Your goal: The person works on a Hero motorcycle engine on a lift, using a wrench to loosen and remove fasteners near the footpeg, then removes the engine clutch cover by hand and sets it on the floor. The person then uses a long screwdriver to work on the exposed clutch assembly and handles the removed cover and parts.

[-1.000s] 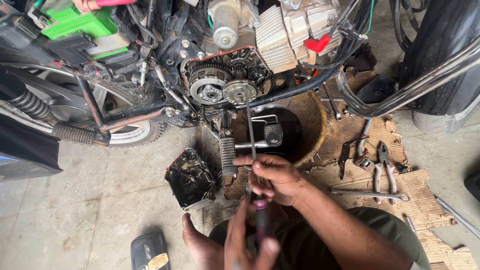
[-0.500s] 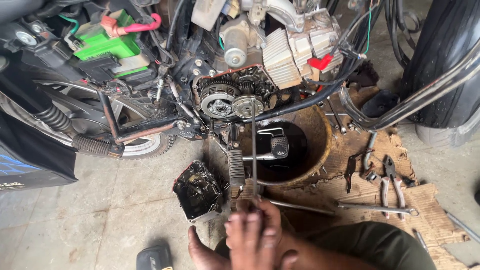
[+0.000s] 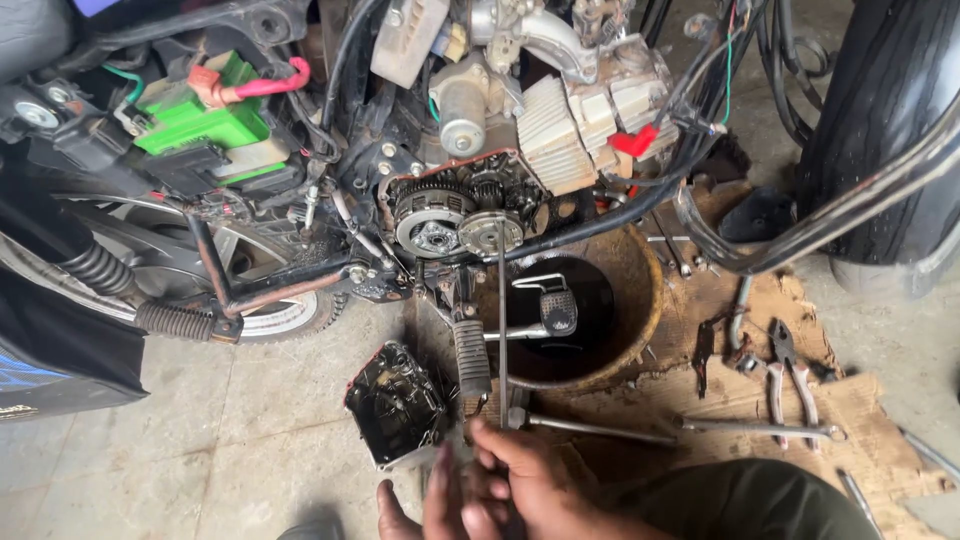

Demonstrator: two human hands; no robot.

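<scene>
A: So where is the rod [image 3: 501, 320] just now?

B: Standing nearly upright in front of the clutch [image 3: 432, 228]. Its top end sits on the small gear [image 3: 490, 232] just right of the clutch, and its lower end runs down into the hands at the bottom edge of the view.

A: Both hands on it?

B: The right hand [image 3: 530, 480] is clenched round the foot of the rod, fingers curled. The left hand [image 3: 445, 500] is pressed close beside it, but I cannot tell whether its grip closes on the rod or only steadies the other hand.

A: How would it handle?

B: Steel, thin and long, so I'd judge it stiff but whippy at the far end, and light. It looks oily like everything below the clutch, so likely slippery. Holding low gives leverage; a second hold nearer the middle would stop the tip wandering off the gear.

A: Anything close by?

B: The oil pan [image 3: 640, 310] lies below and right of the clutch, the cover [image 3: 395, 405] below it on the floor, and pliers [image 3: 785, 370] well to the right.
</scene>
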